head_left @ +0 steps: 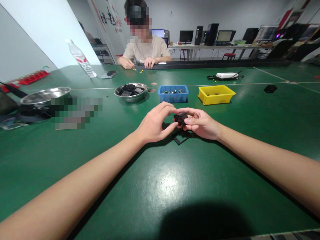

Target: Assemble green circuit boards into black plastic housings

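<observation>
Between the fingertips of both hands is a small black plastic part, lifted a little above the green table. My left hand pinches it from the left with thumb and fingers. From the right, my right hand grips the same part, its thumb pressed on the near side. Just below the hands a black square frame lies flat on the table, partly covered by them. The fine detail of the held part is too small to make out.
Beyond my hands stand a metal bowl of black parts, a blue bin with small metal pieces and a yellow bin. A bottle and a metal pan are leftward. A person sits opposite.
</observation>
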### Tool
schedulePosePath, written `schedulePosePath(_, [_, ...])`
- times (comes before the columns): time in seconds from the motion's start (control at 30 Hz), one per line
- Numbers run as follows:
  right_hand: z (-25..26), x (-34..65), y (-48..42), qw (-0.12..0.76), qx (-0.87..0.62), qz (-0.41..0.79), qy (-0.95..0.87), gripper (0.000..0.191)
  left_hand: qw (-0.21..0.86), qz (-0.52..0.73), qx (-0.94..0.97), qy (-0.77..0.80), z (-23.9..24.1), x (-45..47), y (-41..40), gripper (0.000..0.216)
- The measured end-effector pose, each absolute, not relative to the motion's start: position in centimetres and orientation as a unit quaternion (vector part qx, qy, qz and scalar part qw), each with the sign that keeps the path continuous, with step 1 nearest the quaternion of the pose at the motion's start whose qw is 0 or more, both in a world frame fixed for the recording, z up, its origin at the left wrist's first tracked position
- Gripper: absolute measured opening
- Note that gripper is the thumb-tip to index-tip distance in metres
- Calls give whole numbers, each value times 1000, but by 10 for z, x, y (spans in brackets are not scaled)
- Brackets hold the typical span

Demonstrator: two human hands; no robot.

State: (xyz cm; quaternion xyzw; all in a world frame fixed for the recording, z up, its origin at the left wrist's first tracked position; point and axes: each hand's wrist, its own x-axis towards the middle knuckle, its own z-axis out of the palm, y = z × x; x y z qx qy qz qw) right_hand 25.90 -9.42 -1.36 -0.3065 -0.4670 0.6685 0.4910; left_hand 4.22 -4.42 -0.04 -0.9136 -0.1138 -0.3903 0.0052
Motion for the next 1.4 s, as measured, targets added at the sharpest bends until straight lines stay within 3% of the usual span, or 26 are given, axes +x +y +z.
schedulePosePath(0.17, [-15,257,-94,520,-329,655,-438,45,31,-359,-927,-104,-1,41,-43,41])
schedulePosePath(0.33, [-15,256,-92,515,-330,667,-425,40,71,-378,-915,-121,-3,42,-41,31])
schedulePosePath(1.17, [-19,256,-88,542,-355,615,-449,37,78,-408,-902,-116,-1,38,-39,26])
schedulePosePath(1.4, [-21,260,-86,550,-350,620,-437,32,55,-407,-899,-153,-2,34,-35,48])
